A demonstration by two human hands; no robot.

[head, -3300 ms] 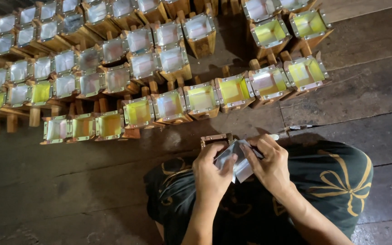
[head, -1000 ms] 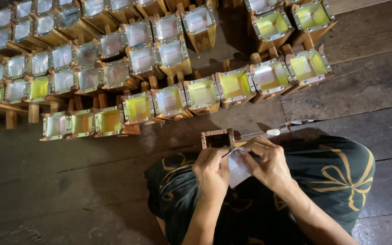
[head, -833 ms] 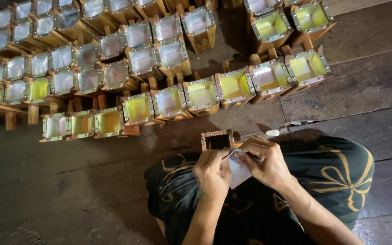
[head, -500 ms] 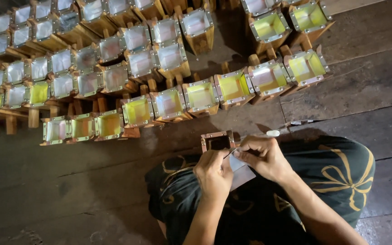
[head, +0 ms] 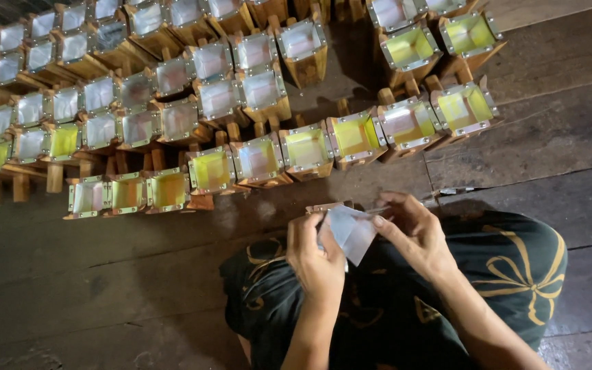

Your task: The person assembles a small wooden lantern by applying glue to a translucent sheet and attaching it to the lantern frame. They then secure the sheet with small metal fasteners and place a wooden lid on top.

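My left hand (head: 315, 252) grips a small wooden box frame (head: 329, 206) over my lap; most of the frame is hidden behind the hand and a sheet. My right hand (head: 412, 231) pinches a pale, thin square sheet (head: 351, 231) against that frame, fingers at the sheet's top edge. Both hands sit close together above my dark patterned trousers (head: 508, 267).
Several wooden square boxes with metal-edged rims and pale or yellow-green linings (head: 307, 148) lie in rows across the dark plank floor (head: 104, 288), from far left to upper right. A small slim object (head: 455, 191) lies on the floor right of my hands.
The pale sheet has swung from beside the frame to over it, now covering its opening. My right hand has shifted slightly up and left along the sheet's edge.
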